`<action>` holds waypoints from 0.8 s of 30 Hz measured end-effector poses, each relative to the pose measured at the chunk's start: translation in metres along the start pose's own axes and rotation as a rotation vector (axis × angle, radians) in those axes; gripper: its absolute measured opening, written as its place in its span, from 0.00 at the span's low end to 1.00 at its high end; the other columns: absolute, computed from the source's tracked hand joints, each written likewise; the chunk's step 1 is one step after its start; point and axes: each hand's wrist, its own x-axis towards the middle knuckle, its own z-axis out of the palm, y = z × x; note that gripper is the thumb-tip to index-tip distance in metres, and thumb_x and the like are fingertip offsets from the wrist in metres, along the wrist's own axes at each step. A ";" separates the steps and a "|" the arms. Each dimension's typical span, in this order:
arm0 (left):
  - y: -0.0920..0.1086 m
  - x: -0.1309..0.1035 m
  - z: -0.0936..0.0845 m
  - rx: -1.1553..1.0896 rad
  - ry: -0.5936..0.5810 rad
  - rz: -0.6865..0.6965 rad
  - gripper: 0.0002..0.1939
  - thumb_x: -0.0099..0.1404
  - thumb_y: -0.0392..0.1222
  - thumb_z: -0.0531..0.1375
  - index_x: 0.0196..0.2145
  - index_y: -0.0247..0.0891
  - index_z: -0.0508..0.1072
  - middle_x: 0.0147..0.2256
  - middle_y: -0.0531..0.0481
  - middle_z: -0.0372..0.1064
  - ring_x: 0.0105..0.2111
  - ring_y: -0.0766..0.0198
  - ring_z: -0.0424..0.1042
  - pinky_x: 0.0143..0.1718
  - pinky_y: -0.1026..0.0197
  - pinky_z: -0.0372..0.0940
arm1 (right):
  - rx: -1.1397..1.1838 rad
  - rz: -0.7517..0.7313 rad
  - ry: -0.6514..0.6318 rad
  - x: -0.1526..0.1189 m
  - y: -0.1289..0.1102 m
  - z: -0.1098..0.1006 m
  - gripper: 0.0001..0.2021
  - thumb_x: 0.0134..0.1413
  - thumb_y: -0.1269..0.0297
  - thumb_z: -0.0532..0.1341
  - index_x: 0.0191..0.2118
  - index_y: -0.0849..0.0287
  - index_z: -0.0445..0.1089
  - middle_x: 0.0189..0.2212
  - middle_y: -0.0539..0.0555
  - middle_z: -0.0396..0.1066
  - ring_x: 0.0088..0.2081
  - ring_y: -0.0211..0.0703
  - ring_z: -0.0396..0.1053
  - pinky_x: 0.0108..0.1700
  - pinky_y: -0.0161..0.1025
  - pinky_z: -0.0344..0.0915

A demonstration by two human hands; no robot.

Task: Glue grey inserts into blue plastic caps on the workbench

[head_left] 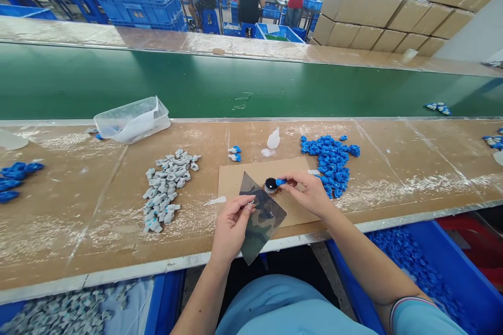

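Note:
My right hand point(306, 191) pinches a small blue plastic part point(280, 182), which is at the edge of a small round pot point(271, 185) of dark liquid. Over a camouflage-patterned sheet point(263, 222), my left hand point(234, 222) has its thumb and fingers closed on a small grey part point(252, 202), mostly hidden by the fingertips. Pot and sheet rest on a flat cardboard piece point(231, 178), the sheet's lower corner hanging past the table edge. A pile of grey parts point(167, 183) lies to the left, and a pile of blue parts point(330, 162) to the right.
Two blue-and-white pieces point(234, 154) and a white squeeze bottle point(274, 138) stand behind the cardboard. A clear plastic tub point(133, 120) is at the back left. Beyond runs a green conveyor belt point(196, 81). Blue crates point(451, 272) of parts flank my lap.

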 end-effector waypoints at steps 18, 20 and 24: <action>0.015 -0.007 0.017 -0.158 -0.106 -0.073 0.18 0.58 0.43 0.62 0.44 0.32 0.67 0.39 0.42 0.71 0.40 0.64 0.72 0.43 0.63 0.68 | 0.360 0.065 -0.186 -0.018 -0.028 0.010 0.08 0.52 0.67 0.62 0.38 0.64 0.73 0.34 0.55 0.73 0.34 0.34 0.71 0.38 0.31 0.69; 0.015 -0.008 0.014 -0.083 -0.141 -0.057 0.17 0.59 0.43 0.61 0.45 0.33 0.67 0.40 0.41 0.71 0.41 0.62 0.72 0.43 0.62 0.68 | 0.300 -0.040 -0.193 -0.016 -0.029 0.008 0.06 0.53 0.68 0.62 0.37 0.63 0.73 0.34 0.54 0.74 0.35 0.34 0.71 0.38 0.30 0.68; 0.021 -0.009 0.010 0.062 -0.176 -0.004 0.16 0.60 0.42 0.59 0.45 0.34 0.69 0.40 0.41 0.71 0.40 0.61 0.73 0.43 0.59 0.68 | 0.266 -0.158 -0.172 -0.015 -0.029 0.007 0.05 0.50 0.71 0.64 0.35 0.63 0.74 0.31 0.52 0.74 0.34 0.33 0.71 0.37 0.28 0.67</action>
